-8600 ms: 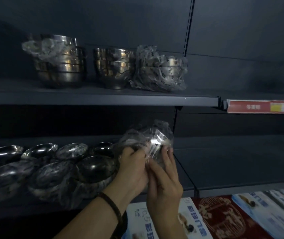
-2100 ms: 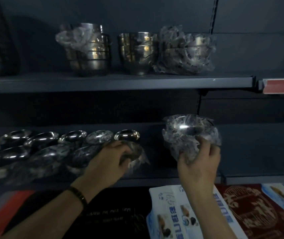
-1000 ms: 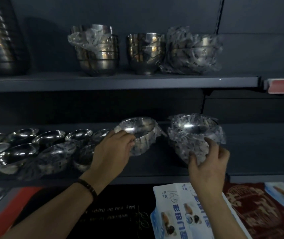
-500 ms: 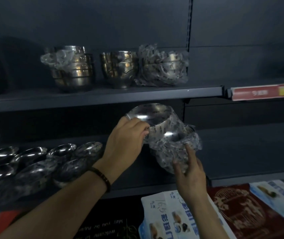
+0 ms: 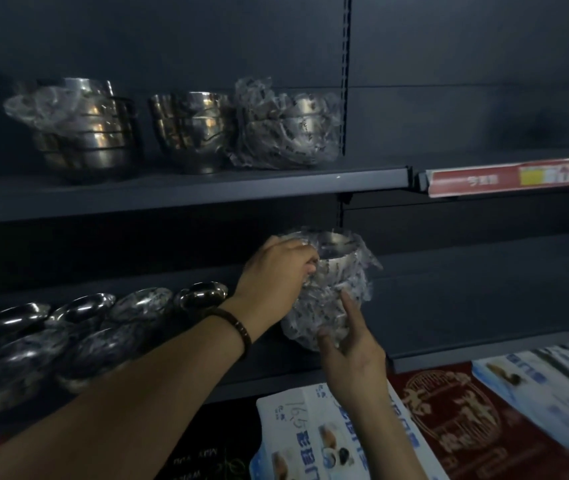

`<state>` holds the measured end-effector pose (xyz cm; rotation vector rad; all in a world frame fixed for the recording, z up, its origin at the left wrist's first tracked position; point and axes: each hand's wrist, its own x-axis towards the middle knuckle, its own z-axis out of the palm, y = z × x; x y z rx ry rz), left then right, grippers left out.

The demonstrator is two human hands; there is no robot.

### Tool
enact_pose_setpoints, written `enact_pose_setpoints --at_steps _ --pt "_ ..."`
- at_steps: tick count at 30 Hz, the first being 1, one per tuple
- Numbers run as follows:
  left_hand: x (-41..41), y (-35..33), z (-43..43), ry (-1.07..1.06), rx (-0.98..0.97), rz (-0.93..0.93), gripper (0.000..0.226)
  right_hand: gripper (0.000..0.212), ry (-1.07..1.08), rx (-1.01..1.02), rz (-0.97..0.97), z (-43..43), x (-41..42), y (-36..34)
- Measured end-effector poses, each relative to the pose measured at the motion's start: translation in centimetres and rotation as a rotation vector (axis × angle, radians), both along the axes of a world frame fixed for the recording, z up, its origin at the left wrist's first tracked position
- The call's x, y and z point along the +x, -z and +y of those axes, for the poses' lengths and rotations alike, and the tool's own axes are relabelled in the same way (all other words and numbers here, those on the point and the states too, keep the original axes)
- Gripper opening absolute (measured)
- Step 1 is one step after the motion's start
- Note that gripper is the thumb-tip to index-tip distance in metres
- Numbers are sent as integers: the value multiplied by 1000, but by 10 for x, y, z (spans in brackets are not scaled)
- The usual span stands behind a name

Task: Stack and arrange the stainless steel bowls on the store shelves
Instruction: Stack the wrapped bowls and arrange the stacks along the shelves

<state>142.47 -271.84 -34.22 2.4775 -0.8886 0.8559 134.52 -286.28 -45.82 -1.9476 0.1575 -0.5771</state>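
Two plastic-wrapped steel bowls are nested in mid-air above the lower shelf [image 5: 466, 306]. My left hand [image 5: 272, 282] grips the rim of the upper wrapped bowl [image 5: 336, 252]. The lower wrapped bowl [image 5: 324, 313] sits in my right hand [image 5: 349, 344], which cups it from below with thumb and fingers curled round it. To the left, several wrapped bowls [image 5: 79, 327] lie in rows on the lower shelf. Three stacks of bowls stand on the upper shelf [image 5: 186, 192]: a left stack [image 5: 82, 129], a middle stack [image 5: 189, 129] and a plastic-wrapped stack [image 5: 286, 126].
A red price strip [image 5: 515, 178] runs along the upper shelf edge at right. Printed boxes [image 5: 449, 420] lie below the lower shelf's front edge. An upright post [image 5: 345, 74] divides the shelf bays.
My left hand picked a wrapped bowl from the lower shelf rows, carried it right and set it into the bowl held in my right hand. The two bowls now sit nested more deeply.
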Motion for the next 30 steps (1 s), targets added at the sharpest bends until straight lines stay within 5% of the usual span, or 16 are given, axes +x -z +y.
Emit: enact_pose_setpoints --at_steps 14,20,30 --pt "53 25 -10 -48 -59 195 10 88 -146 312 11 17 19 -1" --pt "50 25 5 19 -31 172 41 94 -167 258 63 22 36 8" --pt "-30 42 106 -70 49 205 36 70 30 236 123 51 28 4"
